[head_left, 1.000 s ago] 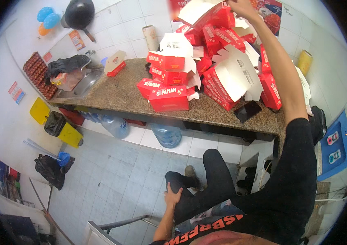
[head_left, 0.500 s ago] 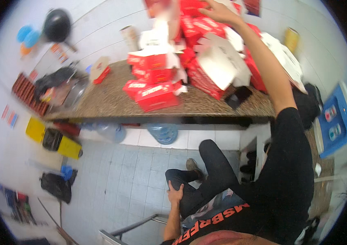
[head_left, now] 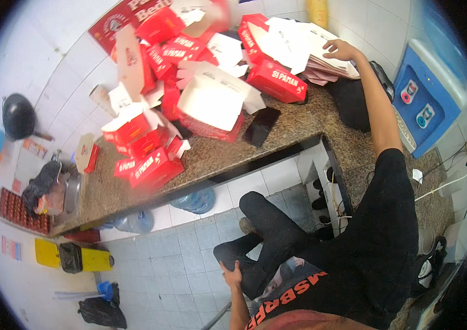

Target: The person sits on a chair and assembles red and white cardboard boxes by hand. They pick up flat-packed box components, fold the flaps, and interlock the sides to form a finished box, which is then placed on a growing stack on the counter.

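The right arm reaches forward across the right part of the tabletop, its bare forearm rising from a black short sleeve and slanting up and to the left. At the wrist the right hand bends further left, back upward, fingers loosely curled and parted over the stack of flat cartons. Its grip is fairly wide and holds nothing visible; whether the fingertips touch the top sheet cannot be told. The stack lies toward the back of the tabletop, right of the folded red boxes and near the yellow roll. The left hand rests low against the bent left knee, its grip spread, thumb apart from the fingers.
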A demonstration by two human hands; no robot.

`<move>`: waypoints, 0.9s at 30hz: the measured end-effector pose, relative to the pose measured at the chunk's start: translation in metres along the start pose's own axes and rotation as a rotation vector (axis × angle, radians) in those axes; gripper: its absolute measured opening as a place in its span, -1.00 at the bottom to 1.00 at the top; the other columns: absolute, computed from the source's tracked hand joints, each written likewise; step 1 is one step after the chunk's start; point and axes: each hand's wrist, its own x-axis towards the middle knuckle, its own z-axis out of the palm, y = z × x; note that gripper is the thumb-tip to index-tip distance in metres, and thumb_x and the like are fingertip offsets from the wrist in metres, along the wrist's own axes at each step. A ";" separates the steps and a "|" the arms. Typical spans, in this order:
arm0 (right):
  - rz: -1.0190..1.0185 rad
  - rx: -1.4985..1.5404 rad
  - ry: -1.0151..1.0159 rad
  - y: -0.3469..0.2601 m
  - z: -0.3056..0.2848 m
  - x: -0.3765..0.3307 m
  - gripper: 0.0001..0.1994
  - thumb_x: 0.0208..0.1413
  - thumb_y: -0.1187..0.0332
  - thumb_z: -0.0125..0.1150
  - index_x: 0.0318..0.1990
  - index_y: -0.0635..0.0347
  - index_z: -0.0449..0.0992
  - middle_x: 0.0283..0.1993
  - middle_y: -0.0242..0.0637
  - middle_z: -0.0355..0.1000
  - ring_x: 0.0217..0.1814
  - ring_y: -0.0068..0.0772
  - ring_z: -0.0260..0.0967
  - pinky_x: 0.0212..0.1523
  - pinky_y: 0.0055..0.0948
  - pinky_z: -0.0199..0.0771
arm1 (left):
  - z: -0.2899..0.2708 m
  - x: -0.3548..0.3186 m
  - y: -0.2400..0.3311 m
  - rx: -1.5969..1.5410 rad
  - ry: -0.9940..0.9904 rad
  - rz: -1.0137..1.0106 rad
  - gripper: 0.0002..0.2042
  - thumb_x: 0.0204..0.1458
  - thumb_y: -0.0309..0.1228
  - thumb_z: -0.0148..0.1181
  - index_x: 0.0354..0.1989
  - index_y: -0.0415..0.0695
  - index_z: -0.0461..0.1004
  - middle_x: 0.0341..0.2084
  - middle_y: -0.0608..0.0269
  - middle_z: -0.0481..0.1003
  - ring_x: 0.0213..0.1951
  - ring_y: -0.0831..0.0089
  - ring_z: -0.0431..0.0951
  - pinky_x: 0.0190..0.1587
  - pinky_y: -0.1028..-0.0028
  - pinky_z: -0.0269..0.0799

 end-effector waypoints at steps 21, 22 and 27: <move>0.116 0.192 -0.264 0.052 0.033 0.033 -0.61 0.18 0.10 0.28 0.04 0.13 0.57 -0.06 -0.10 0.60 -0.19 -0.26 0.55 -0.29 -0.26 0.57 | 0.008 0.021 0.015 0.199 0.010 -0.018 0.02 -0.09 0.24 0.31 0.51 0.14 -0.07 0.15 -0.47 0.35 0.22 -0.28 0.37 0.28 0.03 0.27; 0.014 0.151 -0.180 0.073 0.036 0.038 -0.63 0.19 0.13 0.24 0.04 0.16 0.57 -0.07 -0.09 0.60 -0.20 -0.24 0.55 -0.26 -0.26 0.57 | 0.007 0.024 0.018 0.204 0.003 -0.005 0.03 -0.09 0.24 0.31 0.51 0.14 -0.07 0.15 -0.47 0.35 0.22 -0.28 0.37 0.28 0.04 0.27; -0.121 -0.047 0.184 0.090 0.051 0.056 -0.72 0.18 0.30 0.11 -0.10 0.28 0.62 -0.23 -0.03 0.61 -0.18 -0.12 0.57 -0.10 -0.22 0.53 | 0.009 0.025 0.017 0.192 -0.006 -0.011 0.03 -0.10 0.25 0.30 0.51 0.15 -0.07 0.16 -0.51 0.33 0.23 -0.28 0.36 0.29 0.05 0.27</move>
